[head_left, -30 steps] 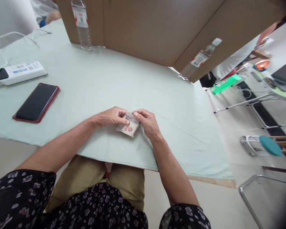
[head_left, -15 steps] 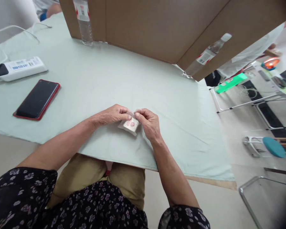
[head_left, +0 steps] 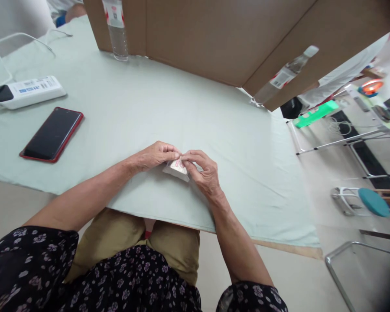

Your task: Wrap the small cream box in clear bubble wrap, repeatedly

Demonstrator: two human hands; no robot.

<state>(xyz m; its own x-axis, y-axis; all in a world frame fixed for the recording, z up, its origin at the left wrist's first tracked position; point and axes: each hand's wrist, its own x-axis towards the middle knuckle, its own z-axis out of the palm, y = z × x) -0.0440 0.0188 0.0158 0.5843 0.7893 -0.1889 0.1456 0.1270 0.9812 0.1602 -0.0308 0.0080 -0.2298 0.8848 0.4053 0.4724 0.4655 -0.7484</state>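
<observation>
Between both hands is a small clear packet (head_left: 178,170) with a pale block inside and red print on its top. My left hand (head_left: 157,156) pinches the packet's far left edge between thumb and fingers. On the other side, my right hand (head_left: 204,171) is closed on the far right edge, its thumb and index fingertips nearly meeting those of the left. The packet sits low over the pale green tablecloth (head_left: 143,108), near the table's front edge. My fingers cover its far edge.
A phone in a red case (head_left: 52,134) lies at left, below a white power strip (head_left: 29,92) with cables. A tall cardboard panel (head_left: 195,39) closes off the back, with water bottles (head_left: 118,37) standing against it. To the right are a stool (head_left: 373,202) and a metal-framed chair (head_left: 339,264).
The fingertips of my two hands have come closer together over the packet's far edge. More of the printed top is covered, and the packet has tilted slightly.
</observation>
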